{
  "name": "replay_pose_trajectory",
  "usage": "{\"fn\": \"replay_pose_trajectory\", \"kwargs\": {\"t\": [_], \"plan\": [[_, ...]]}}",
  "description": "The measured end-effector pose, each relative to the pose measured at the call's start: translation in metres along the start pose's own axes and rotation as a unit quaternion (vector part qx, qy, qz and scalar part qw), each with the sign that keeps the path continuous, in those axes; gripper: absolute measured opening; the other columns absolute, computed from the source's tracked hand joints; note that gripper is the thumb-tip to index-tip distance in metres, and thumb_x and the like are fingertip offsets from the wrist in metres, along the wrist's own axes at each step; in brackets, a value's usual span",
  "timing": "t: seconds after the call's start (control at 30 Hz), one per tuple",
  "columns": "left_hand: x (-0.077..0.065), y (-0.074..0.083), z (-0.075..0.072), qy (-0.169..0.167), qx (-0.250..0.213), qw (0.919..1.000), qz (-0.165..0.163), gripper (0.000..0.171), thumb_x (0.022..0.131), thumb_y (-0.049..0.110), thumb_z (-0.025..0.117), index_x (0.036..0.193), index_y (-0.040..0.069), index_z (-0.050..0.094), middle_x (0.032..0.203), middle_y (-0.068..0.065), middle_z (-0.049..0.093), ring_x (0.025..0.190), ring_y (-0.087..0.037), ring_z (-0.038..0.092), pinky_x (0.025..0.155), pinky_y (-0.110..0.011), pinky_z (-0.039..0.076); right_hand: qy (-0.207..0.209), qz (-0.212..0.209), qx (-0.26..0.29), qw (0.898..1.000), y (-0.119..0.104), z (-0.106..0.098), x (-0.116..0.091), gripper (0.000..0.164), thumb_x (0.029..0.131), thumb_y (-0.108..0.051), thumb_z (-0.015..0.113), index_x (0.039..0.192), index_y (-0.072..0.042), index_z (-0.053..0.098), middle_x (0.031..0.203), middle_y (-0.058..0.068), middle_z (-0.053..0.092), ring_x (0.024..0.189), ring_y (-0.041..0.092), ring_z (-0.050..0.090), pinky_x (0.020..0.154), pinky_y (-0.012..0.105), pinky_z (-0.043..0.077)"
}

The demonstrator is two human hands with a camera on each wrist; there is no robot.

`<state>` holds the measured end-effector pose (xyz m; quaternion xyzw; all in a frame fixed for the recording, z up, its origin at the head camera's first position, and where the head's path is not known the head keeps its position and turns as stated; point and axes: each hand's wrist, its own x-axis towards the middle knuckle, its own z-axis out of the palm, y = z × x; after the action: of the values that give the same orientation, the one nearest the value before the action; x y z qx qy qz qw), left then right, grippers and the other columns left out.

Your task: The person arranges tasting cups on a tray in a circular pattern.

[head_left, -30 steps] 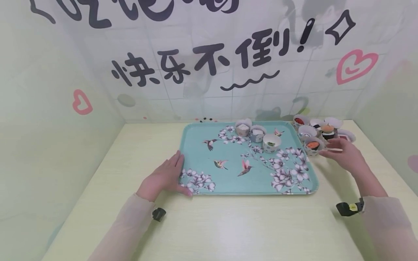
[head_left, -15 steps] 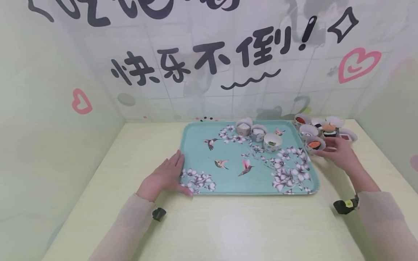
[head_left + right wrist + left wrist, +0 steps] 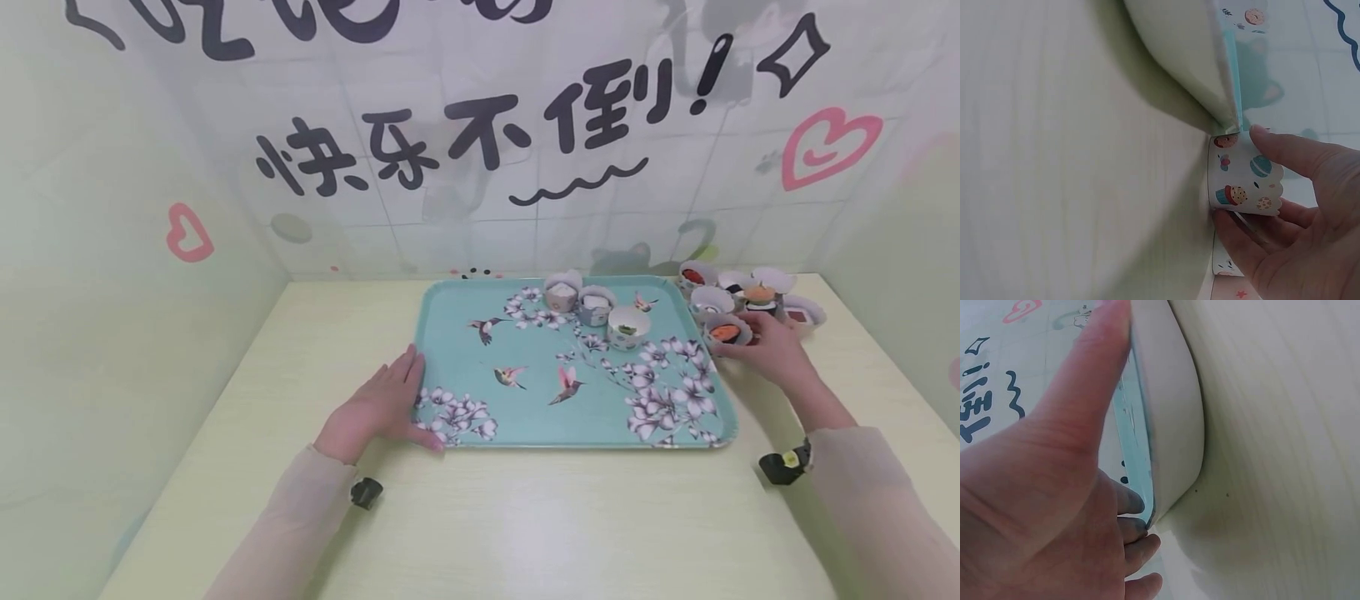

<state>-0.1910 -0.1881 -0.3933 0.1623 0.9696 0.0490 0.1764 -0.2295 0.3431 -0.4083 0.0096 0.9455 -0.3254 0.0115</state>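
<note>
My left hand (image 3: 375, 408) lies at the front left corner of the flowered turquoise tray (image 3: 457, 333), fingers straight along its left edge and thumb along the front. In the left wrist view, the thumb (image 3: 1082, 387) runs beside the tray's pale rim (image 3: 1175, 419). On the right, my right hand (image 3: 776, 354) holds a scalloped paper cup (image 3: 1244, 178) by its sides, thumb on one side and fingers on the other. Orange-topped sushi (image 3: 724, 333) with a dark wrap sits in that cup, which stands right at the tray's right edge.
Three paper cups stand on the tray's back right: one with white pieces (image 3: 561, 298), one with white blocks (image 3: 596, 310), one with something green (image 3: 628, 331). Several more food cups crowd behind my right hand, including one with red food (image 3: 694, 277). A printed wall (image 3: 480, 242) borders the table.
My right hand has moved left to the front cup with the orange-topped sushi, and its thumb and fingers have come round it. My left hand has stayed at the tray corner.
</note>
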Motion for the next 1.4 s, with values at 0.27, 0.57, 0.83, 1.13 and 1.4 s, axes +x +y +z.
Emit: {"fn": "replay_pose_trajectory", "kwargs": {"t": [0.27, 0.57, 0.83, 1.13, 1.4], "plan": [[0.002, 0.001, 0.001, 0.002, 0.001, 1.0000, 0.001, 0.143, 0.061, 0.067, 0.083, 0.156, -0.009, 0.007, 0.165, -0.029, 0.002, 0.154, -0.042, 0.010, 0.127, -0.055, 0.015, 0.005, 0.019, 0.000, 1.000, -0.002, 0.001, -0.001, 0.078, 0.095, -0.041, 0.065, 0.141, 0.015, 0.035, 0.137, 0.042, 0.042, 0.118, 0.054, 0.044, 0.089, 0.063, 0.044], [0.001, 0.000, 0.001, 0.003, 0.001, 1.0000, 0.000, 0.143, 0.061, 0.067, 0.083, 0.156, -0.009, 0.008, 0.165, -0.029, 0.002, 0.154, -0.042, 0.010, 0.127, -0.055, 0.015, 0.010, 0.015, -0.002, 1.000, 0.000, 0.002, -0.003, 0.079, 0.095, -0.043, 0.065, 0.140, 0.015, 0.036, 0.137, 0.043, 0.042, 0.117, 0.055, 0.045, 0.088, 0.064, 0.045], [0.001, 0.001, 0.000, 0.003, 0.000, 1.0000, -0.002, 0.143, 0.061, 0.067, 0.083, 0.157, -0.008, 0.008, 0.165, -0.028, 0.002, 0.155, -0.042, 0.010, 0.127, -0.055, 0.015, 0.015, 0.012, -0.008, 1.000, -0.001, 0.000, -0.005, 0.076, 0.096, -0.040, 0.064, 0.141, 0.015, 0.037, 0.137, 0.043, 0.042, 0.119, 0.056, 0.045, 0.089, 0.064, 0.045], [0.000, 0.002, 0.000, 0.004, 0.001, 1.0000, -0.001, 0.142, 0.062, 0.067, 0.083, 0.156, -0.008, 0.008, 0.165, -0.029, 0.003, 0.154, -0.042, 0.010, 0.127, -0.056, 0.016, 0.021, 0.004, -0.017, 1.000, -0.006, -0.008, -0.010, 0.077, 0.096, -0.038, 0.066, 0.142, 0.015, 0.035, 0.137, 0.044, 0.042, 0.118, 0.057, 0.045, 0.088, 0.063, 0.046], [0.001, 0.000, 0.001, 0.009, 0.004, 1.0000, -0.001, 0.142, 0.061, 0.067, 0.083, 0.157, -0.008, 0.009, 0.165, -0.029, 0.004, 0.154, -0.043, 0.011, 0.127, -0.056, 0.016, 0.023, -0.001, -0.013, 1.000, -0.013, -0.013, -0.016, 0.078, 0.094, -0.037, 0.068, 0.142, 0.016, 0.036, 0.136, 0.043, 0.044, 0.113, 0.053, 0.048, 0.082, 0.057, 0.050]]}}
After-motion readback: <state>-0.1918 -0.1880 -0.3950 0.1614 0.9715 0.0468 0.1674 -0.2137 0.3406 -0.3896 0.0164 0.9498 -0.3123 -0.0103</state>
